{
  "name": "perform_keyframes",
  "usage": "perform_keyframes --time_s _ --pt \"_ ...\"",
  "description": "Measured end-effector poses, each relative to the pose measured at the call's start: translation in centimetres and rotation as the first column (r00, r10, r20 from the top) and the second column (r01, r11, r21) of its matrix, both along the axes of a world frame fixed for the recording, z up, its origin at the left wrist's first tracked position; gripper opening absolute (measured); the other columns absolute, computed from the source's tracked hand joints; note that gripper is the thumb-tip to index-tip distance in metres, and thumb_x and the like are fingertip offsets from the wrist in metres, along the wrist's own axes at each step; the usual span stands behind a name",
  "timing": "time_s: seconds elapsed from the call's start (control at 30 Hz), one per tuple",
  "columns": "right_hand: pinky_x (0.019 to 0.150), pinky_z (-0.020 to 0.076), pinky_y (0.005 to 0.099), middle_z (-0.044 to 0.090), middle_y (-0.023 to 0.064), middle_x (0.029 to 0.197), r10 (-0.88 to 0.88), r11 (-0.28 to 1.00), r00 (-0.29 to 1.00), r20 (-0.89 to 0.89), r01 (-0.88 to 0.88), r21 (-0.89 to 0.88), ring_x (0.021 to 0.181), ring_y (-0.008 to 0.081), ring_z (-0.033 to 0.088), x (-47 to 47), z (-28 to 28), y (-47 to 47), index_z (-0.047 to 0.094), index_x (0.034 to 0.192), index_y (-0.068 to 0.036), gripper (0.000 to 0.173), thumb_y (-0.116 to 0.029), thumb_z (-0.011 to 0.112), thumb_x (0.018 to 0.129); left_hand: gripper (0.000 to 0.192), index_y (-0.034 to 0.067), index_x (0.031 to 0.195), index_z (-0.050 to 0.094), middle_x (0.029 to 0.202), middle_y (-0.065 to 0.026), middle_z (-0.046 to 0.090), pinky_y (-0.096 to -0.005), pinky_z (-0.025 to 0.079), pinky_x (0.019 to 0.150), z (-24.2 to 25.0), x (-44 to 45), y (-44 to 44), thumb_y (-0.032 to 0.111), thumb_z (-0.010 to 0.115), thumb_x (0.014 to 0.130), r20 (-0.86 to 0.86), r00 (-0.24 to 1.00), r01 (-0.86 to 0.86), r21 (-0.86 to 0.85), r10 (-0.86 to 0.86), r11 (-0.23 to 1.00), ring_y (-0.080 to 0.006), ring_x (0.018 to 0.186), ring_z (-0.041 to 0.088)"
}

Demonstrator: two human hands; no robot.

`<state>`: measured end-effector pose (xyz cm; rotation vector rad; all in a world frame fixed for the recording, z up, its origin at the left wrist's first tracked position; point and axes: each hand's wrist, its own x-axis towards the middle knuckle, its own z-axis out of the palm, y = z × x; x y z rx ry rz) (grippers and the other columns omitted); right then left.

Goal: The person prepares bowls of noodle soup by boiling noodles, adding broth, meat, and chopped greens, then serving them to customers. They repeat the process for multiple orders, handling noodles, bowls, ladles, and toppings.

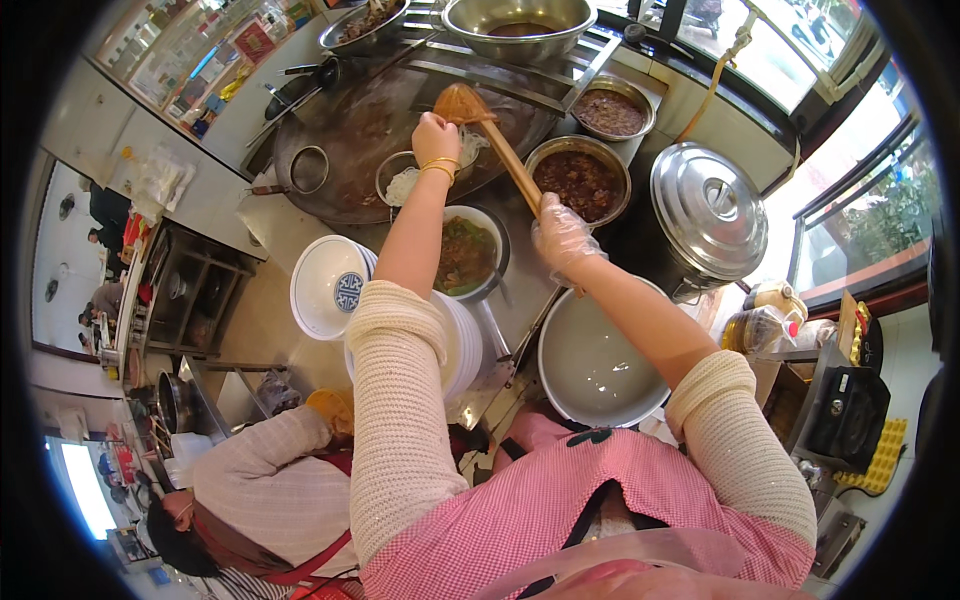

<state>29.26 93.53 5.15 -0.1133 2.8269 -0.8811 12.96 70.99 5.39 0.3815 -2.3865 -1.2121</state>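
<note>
My right hand (564,236), in a clear plastic glove, grips the long handle of a bamboo strainer (517,169). Its brown basket end sits over a large steaming wok (360,112). My left hand (436,142), bare with bangles at the wrist, is curled beside that basket; whatever its fingers may grip is hidden. Below the hand, a wire-rimmed strainer (397,178) carries white noodles, and more noodles (471,146) show just to its right. Nearer to me stands a handled pot (466,251) of soup with greens, partly behind my left forearm.
Stacked white bowls (319,289) stand left of my forearm. On the right are a pan of dark red sauce (577,180), a lidded steel pot (709,206) and a wide basin (600,360) of cloudy liquid. A co-worker (270,495) bends close at lower left.
</note>
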Motion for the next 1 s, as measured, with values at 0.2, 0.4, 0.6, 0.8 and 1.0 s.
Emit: perform_keyframes --time_s 0.2,0.4,0.6,0.8,1.0 --pt "0.084 0.0489 0.0533 0.065 0.0287 0.101 -0.076 0.986 0.995 -0.065 0.065 -0.153 0.096 0.0477 0.063 -1.5 -1.6 0.7 0.050 0.112 -0.005 0.018 -0.013 0.049 0.096 0.018 -0.002 0.095 0.048 0.076 -0.0181 0.064 -0.0350 0.055 0.041 -2.8 1.7 2.5 0.000 0.061 0.084 -0.126 0.990 0.119 0.472 -0.066 0.874 -0.0293 0.052 0.069" --pt "0.080 0.0504 0.0540 0.065 0.0289 0.096 0.045 0.999 0.978 -0.205 -0.043 0.014 0.092 0.0478 0.064 -1.6 -1.1 2.0 0.048 0.113 -0.005 0.027 -0.016 0.057 0.091 0.017 -0.001 0.093 0.048 0.084 -0.0211 0.062 -0.0471 0.057 0.062 -6.7 1.2 9.7 0.003 0.062 0.085 0.095 0.982 -0.190 0.544 0.165 0.817 -0.0380 0.073 0.068" --pt "0.081 0.0507 0.0529 0.066 0.0275 0.096 0.097 0.995 0.950 -0.298 -0.095 0.020 0.092 0.0463 0.064 -2.3 0.3 3.1 0.048 0.120 -0.005 0.038 -0.022 0.064 0.089 0.028 -0.005 0.120 0.048 0.099 -0.0221 0.064 -0.0396 0.053 0.059 -4.1 -0.5 9.7 0.000 0.047 0.093 0.297 0.893 -0.449 0.643 0.339 0.620 -0.0265 0.076 0.065" --pt "0.085 0.0501 0.0510 0.066 0.0261 0.104 0.131 0.988 0.960 -0.248 -0.106 0.114 0.098 0.0438 0.064 -3.0 0.2 4.0 0.051 0.119 -0.005 0.032 -0.017 0.060 0.091 0.025 -0.001 0.112 0.045 0.106 -0.0220 0.060 -0.0465 0.055 0.080 -3.6 2.5 13.4 -0.003 0.050 0.088 0.307 0.844 -0.373 0.925 0.441 0.070 -0.0333 0.091 0.066" --pt "0.086 0.0506 0.0502 0.066 0.0259 0.105 0.238 0.956 0.954 -0.181 -0.197 0.219 0.100 0.0427 0.064 -3.4 0.0 4.6 0.051 0.121 -0.007 0.032 -0.016 0.057 0.090 0.022 0.006 0.112 0.045 0.109 -0.0209 0.061 -0.0456 0.053 0.084 -5.1 3.2 13.9 0.001 0.052 0.092 0.433 0.766 -0.524 0.849 0.476 0.072 -0.0351 0.093 0.066"
